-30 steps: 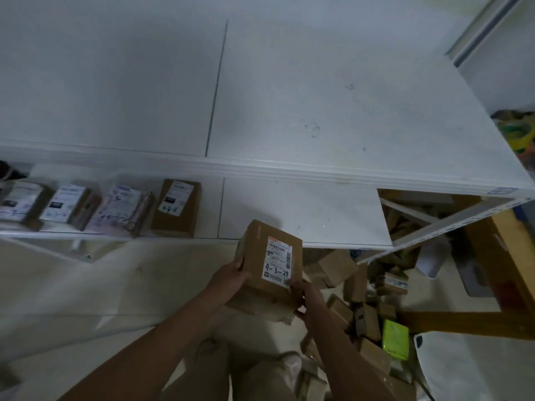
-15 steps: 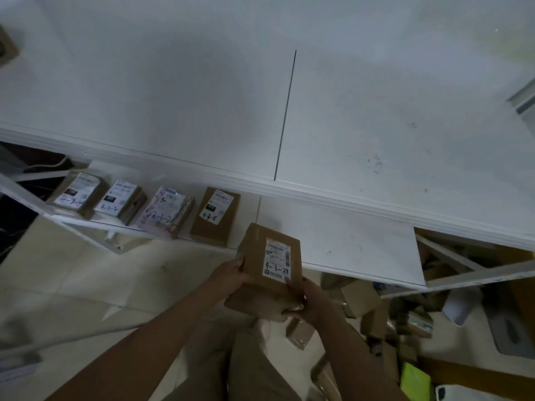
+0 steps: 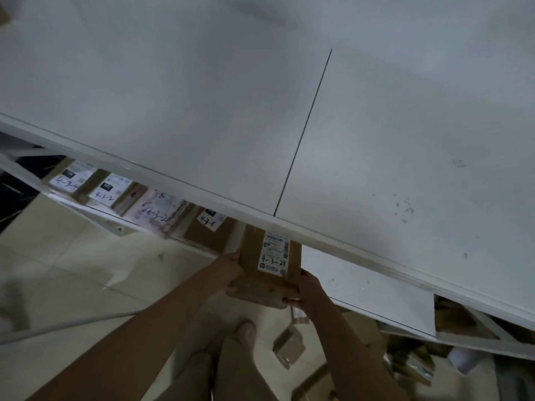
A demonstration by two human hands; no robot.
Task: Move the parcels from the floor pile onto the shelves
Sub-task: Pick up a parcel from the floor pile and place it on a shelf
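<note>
Brown cardboard parcel [image 3: 252,264] labelled 4-3-24 is held tilted at the lower shelf [image 3: 362,287] edge, beside the 4-3-8 parcel [image 3: 208,234].

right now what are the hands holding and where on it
A cardboard parcel marked 4-3-24. The left hand grips its left edge, the right hand its lower right corner.

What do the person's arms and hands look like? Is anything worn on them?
The left hand and right hand are bare, without gloves. The forearms are bare too: no sleeve, watch or wristband in view. Dim light hides small details such as rings.
</note>
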